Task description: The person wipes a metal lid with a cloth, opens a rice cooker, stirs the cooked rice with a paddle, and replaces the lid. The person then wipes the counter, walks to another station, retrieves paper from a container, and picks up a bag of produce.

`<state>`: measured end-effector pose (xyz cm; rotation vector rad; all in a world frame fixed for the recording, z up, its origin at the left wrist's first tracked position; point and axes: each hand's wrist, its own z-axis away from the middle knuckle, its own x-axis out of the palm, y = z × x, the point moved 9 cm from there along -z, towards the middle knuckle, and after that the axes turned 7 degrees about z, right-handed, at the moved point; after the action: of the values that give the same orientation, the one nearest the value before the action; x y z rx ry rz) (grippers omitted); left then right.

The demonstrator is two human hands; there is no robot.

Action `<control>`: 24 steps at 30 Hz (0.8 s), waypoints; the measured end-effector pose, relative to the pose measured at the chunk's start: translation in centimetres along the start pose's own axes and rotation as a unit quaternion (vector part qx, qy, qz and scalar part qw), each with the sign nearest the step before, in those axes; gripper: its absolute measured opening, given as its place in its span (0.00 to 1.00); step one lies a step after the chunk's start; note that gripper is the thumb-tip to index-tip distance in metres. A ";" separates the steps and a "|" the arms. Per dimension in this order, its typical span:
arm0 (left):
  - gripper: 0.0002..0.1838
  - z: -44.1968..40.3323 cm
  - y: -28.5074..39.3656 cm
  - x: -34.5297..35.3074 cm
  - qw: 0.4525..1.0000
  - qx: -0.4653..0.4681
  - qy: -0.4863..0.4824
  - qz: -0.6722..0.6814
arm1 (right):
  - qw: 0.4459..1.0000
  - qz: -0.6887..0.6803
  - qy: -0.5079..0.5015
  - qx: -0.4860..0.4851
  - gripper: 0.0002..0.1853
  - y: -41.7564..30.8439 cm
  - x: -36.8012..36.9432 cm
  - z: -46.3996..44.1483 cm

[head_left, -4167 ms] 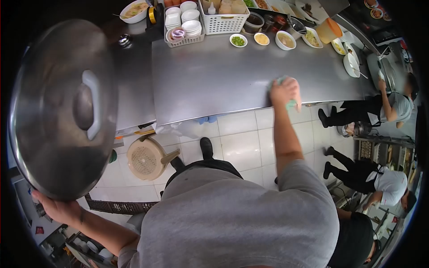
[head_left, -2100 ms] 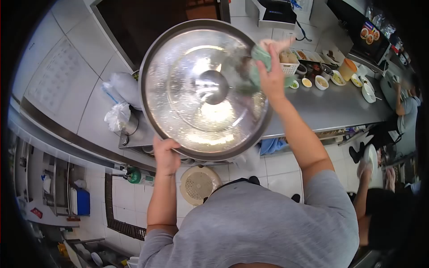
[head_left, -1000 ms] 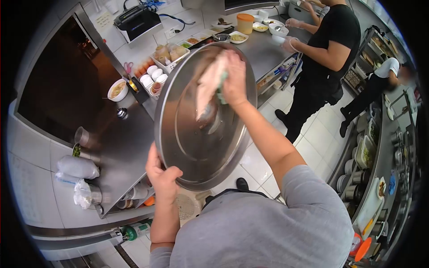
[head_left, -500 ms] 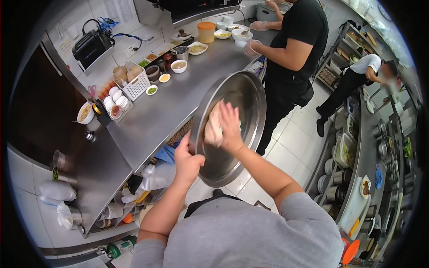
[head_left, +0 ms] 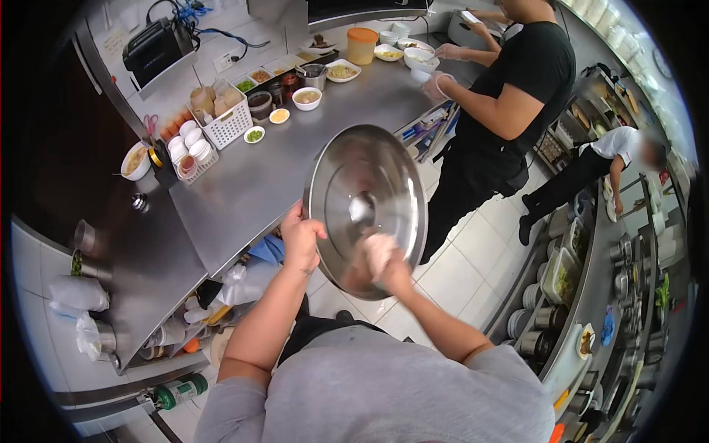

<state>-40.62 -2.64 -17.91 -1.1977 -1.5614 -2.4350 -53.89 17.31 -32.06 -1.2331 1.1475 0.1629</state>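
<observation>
A large round steel pot lid (head_left: 342, 181) is tilted up in front of me, its outer face and round knob (head_left: 362, 210) toward me. My left hand (head_left: 299, 242) grips the lid's left rim, the thumb lying over the edge. Low on the lid's face, my right hand (head_left: 394, 272) is closed around a pale cloth (head_left: 379, 251) and presses it against the metal. Motion blurs the cloth and the fingers.
A steel counter (head_left: 251, 177) runs ahead, carrying a white basket (head_left: 227, 127) of bottles and several bowls of food. A co-worker in black (head_left: 509, 103) stands just right of the lid. Another person (head_left: 591, 166) bends over the right-hand counter.
The lid has been turned from its hollow inner side to its outer side with the knob. My right hand and the cloth have moved lower on it.
</observation>
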 end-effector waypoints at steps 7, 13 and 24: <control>0.25 -5.5 -6.5 -1.1 0.996 -0.087 -0.001 -0.002 | 0.979 -0.161 -0.128 -0.002 0.26 -13.9 -1.2 -1.5; 0.15 -7.0 -15.4 -1.6 0.957 -0.283 -0.041 0.052 | 0.980 0.033 -0.096 0.174 0.26 -11.9 -2.8 -2.5; 0.19 -12.3 -3.6 -10.7 0.882 -0.104 -0.314 -0.335 | 0.823 -0.196 0.055 0.531 0.13 4.7 3.0 13.0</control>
<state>-41.70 -14.41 -29.71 -1.9001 -2.2362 -2.8348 -47.79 28.13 -38.85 -0.4263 0.8205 -0.7869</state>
